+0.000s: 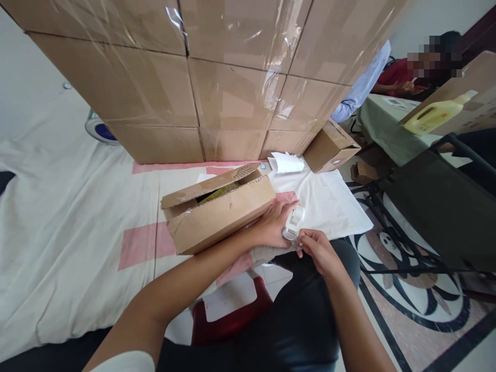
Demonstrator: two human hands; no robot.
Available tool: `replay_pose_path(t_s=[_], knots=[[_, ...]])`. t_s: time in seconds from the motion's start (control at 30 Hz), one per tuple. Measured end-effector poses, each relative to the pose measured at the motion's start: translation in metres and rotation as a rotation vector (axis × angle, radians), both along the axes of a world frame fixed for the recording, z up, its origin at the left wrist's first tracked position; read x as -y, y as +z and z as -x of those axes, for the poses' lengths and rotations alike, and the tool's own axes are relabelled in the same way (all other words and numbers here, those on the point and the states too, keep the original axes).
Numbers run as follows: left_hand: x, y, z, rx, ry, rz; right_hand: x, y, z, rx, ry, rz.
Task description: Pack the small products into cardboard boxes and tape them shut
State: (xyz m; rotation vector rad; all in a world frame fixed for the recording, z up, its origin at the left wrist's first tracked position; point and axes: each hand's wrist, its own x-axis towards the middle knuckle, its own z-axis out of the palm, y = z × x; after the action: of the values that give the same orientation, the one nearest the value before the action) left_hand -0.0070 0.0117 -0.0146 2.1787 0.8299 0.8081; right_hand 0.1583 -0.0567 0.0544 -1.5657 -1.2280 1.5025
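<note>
My left hand (276, 223) is closed around a white tape dispenser (295, 219) at the table's front edge, just right of a cardboard box. My right hand (315, 248) pinches at the dispenser's lower end, where a bit of clear tape (298, 245) seems to show between the fingertips. The cardboard box (222, 214) lies beside my left forearm with its top flap partly raised. Through the gap a yellowish item shows inside, too covered to name.
Taped cartons (232, 93) form a wall behind the box. A smaller carton (331, 147) and white paper (285, 163) lie to the right. A dark chair (437, 206) stands beyond the table, near a yellow jug (436, 116). Another person (399, 77) sits at the far table.
</note>
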Motion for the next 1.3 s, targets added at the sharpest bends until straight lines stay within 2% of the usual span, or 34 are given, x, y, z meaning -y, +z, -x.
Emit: replay_pose_path(t_s=[0.2,0.37,0.53,0.63,0.8,0.9,1.0,1.07,1.13,1.3], knots=[[0.000,0.006,0.004,-0.058,-0.051,-0.016,-0.012,0.006,0.004,-0.022,0.020,-0.006],[-0.003,0.010,0.004,-0.055,-0.071,0.033,-0.002,0.000,0.006,0.014,-0.017,-0.066],[-0.001,0.005,0.003,0.039,0.046,0.062,0.015,-0.007,0.014,0.099,-0.129,-0.178],[0.008,0.003,0.002,0.031,0.125,0.024,0.012,-0.002,0.013,0.071,-0.088,-0.181],[0.015,0.013,-0.012,0.105,0.361,-0.022,-0.023,0.028,0.001,0.108,0.056,-0.169],[0.000,0.025,-0.027,0.097,0.488,0.019,-0.057,0.047,-0.006,0.161,0.115,-0.184],[-0.025,0.028,-0.041,0.085,0.546,0.070,-0.086,0.055,-0.011,0.177,0.155,-0.173],[-0.039,0.024,-0.048,0.116,0.556,0.103,-0.097,0.049,-0.015,0.174,0.129,-0.154],[-0.047,0.017,-0.050,0.139,0.554,0.121,-0.102,0.036,-0.021,0.161,0.097,-0.128],[-0.049,0.005,-0.044,0.046,0.498,0.078,-0.096,0.004,-0.037,0.123,0.133,-0.033]])
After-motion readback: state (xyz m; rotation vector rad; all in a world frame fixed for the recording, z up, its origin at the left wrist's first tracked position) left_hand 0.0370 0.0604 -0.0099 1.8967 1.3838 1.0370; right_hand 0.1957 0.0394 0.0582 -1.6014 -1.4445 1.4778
